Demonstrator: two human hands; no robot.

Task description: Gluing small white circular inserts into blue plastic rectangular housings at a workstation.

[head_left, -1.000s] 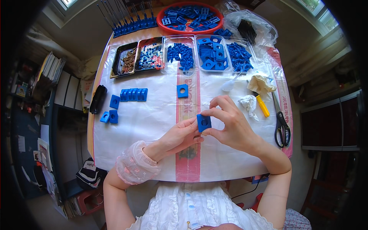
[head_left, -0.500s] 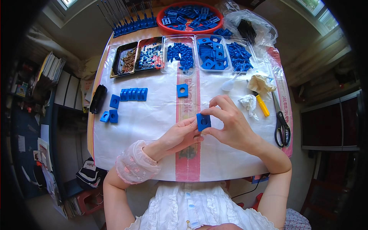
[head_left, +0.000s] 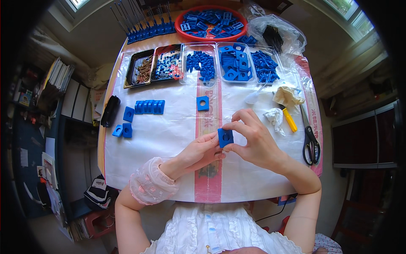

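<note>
Over the middle of the table, both my hands meet at a blue square plastic piece (head_left: 225, 138) with a round hole. My right hand (head_left: 256, 139) pinches its upper and lower edges between fingers and thumb. From the other side, my left hand (head_left: 199, 153) grips its left edge, with some fingertips hidden behind the piece. A similar blue square piece (head_left: 203, 103) lies flat just beyond them. Off to the left stand several blue pieces in a row (head_left: 149, 106), and three loose blue pieces (head_left: 128, 113) lie nearby.
Across the back are trays of screws (head_left: 144, 70), nuts (head_left: 169, 63), small blue parts (head_left: 201, 63), square pieces (head_left: 235, 63) and more blue parts (head_left: 264, 65). Behind them sits a red basin (head_left: 177, 31). Black scissors (head_left: 311, 144), a yellow-handled tool (head_left: 290, 120) and crumpled tissue (head_left: 275, 118) lie right.
The whole view has shifted slightly, so the table sits a little lower. Both hands keep the same hold on the blue square piece.
</note>
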